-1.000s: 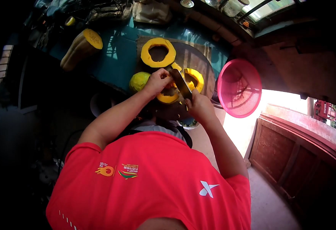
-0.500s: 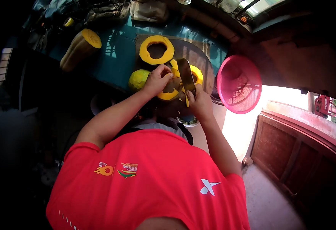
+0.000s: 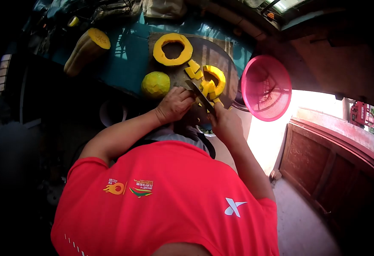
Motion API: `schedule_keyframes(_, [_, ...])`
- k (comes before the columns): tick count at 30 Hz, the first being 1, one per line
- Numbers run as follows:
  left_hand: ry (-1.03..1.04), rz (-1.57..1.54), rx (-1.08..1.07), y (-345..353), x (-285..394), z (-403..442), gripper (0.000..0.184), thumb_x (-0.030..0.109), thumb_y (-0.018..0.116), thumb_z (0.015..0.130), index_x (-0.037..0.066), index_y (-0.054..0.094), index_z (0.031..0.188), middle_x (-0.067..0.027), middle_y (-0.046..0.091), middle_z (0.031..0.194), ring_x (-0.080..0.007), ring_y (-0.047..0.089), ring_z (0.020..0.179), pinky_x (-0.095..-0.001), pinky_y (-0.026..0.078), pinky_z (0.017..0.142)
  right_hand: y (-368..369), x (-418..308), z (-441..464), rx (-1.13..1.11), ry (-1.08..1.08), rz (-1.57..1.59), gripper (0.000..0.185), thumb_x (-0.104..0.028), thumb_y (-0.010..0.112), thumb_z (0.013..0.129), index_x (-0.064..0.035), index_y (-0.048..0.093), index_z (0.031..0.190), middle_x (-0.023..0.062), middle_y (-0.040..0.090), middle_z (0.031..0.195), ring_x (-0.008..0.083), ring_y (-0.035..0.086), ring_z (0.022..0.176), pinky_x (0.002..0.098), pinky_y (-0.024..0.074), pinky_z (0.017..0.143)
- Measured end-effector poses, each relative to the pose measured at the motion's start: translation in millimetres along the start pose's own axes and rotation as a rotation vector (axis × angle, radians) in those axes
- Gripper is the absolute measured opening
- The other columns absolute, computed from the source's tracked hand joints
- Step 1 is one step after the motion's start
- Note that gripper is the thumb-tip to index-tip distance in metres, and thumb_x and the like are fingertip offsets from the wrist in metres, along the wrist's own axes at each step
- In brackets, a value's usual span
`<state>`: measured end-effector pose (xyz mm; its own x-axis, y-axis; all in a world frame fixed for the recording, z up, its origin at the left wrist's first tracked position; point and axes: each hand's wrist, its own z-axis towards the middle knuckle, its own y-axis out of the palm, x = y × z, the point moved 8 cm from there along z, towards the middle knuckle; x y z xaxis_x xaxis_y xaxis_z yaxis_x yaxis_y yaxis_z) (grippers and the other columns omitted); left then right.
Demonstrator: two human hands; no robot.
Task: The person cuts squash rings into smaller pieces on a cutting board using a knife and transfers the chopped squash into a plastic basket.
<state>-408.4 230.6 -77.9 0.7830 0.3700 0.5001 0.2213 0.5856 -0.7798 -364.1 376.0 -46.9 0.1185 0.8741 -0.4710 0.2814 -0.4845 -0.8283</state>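
My right hand (image 3: 224,120) is wrapped round the handle of a knife (image 3: 200,96), whose blade points up and left over the round board (image 3: 202,47). Beside the blade, my left hand (image 3: 176,103) has its fingers curled together; what they hold, if anything, is hidden. A peeled, yellow-green pumpkin piece (image 3: 155,84) sits just above my left hand. Farther back lies a whole pumpkin ring (image 3: 173,49). Several cut chunks (image 3: 194,69) lie below it, and a partial ring (image 3: 221,81) with more pieces is right of the blade.
A large pumpkin piece (image 3: 87,49) lies on the teal table (image 3: 125,64) at the left. At the right is a pink mesh basket (image 3: 266,88). A wooden panel (image 3: 308,158) stands at the lower right, and a bag (image 3: 164,8) at the back.
My left hand has moved down, closer to my body, and the knife blade has tilted to the left. The partial ring near my left hand no longer shows; more chunks are visible.
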Motion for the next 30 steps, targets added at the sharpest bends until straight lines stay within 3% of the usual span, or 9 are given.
schedule_keyframes(8, [-0.017, -0.049, -0.027, 8, -4, -5, 0.025, 0.004, 0.068, 0.076, 0.004, 0.062, 0.100, -0.0120, 0.059, 0.102, -0.0326, 0.057, 0.094, -0.0393, 0.050, 0.081, 30, 5, 12, -0.073, 0.042, -0.045, 0.021, -0.023, 0.057, 0.089, -0.0050, 0.048, 0.095, 0.0215, 0.065, 0.074, 0.0428, 0.064, 0.072, 0.0535, 0.0488, 0.063])
schedule_keyframes(11, [0.013, -0.068, 0.067, 5, -5, -1, 0.023, 0.004, 0.068, 0.077, 0.003, 0.061, 0.099, -0.0131, 0.059, 0.104, -0.0335, 0.056, 0.095, -0.0384, 0.050, 0.081, 46, 18, 21, -0.018, 0.032, 0.007, 0.022, -0.024, 0.057, 0.089, -0.0044, 0.048, 0.095, 0.0235, 0.065, 0.075, 0.0440, 0.064, 0.073, 0.0547, 0.0488, 0.064])
schedule_keyframes(16, [-0.089, -0.040, 0.108, 5, -17, 2, 0.026, 0.003, 0.070, 0.075, 0.003, 0.060, 0.099, -0.0133, 0.057, 0.104, -0.0354, 0.055, 0.095, -0.0419, 0.048, 0.084, 18, 8, 21, 0.088, -0.042, 0.060, 0.021, -0.020, 0.061, 0.087, -0.0056, 0.048, 0.095, 0.0238, 0.063, 0.075, 0.0442, 0.062, 0.072, 0.0519, 0.0474, 0.062])
schedule_keyframes(19, [-0.064, -0.044, 0.135, 0, -10, 3, 0.026, 0.003, 0.070, 0.074, 0.003, 0.059, 0.098, -0.0141, 0.057, 0.104, -0.0361, 0.055, 0.096, -0.0428, 0.047, 0.085, 10, -6, 24, -0.029, -0.024, -0.040, 0.023, -0.024, 0.056, 0.087, -0.0036, 0.049, 0.093, 0.0239, 0.065, 0.076, 0.0434, 0.065, 0.074, 0.0536, 0.0496, 0.064])
schedule_keyframes(23, [-0.069, -0.072, 0.086, 9, -14, -3, 0.024, 0.005, 0.069, 0.076, 0.003, 0.060, 0.098, -0.0156, 0.058, 0.106, -0.0370, 0.055, 0.099, -0.0428, 0.048, 0.085, 46, 13, 33, -0.034, 0.042, -0.099, 0.022, -0.024, 0.056, 0.087, -0.0035, 0.050, 0.093, 0.0223, 0.066, 0.074, 0.0420, 0.066, 0.073, 0.0530, 0.0498, 0.063])
schedule_keyframes(30, [-0.113, -0.039, 0.113, 6, -13, -2, 0.026, 0.004, 0.071, 0.073, 0.004, 0.059, 0.095, -0.0146, 0.057, 0.104, -0.0354, 0.055, 0.097, -0.0422, 0.048, 0.083, 15, -8, 23, 0.022, -0.032, -0.058, 0.016, -0.018, 0.055, 0.087, -0.0041, 0.050, 0.092, 0.0209, 0.065, 0.071, 0.0417, 0.065, 0.069, 0.0522, 0.0499, 0.061])
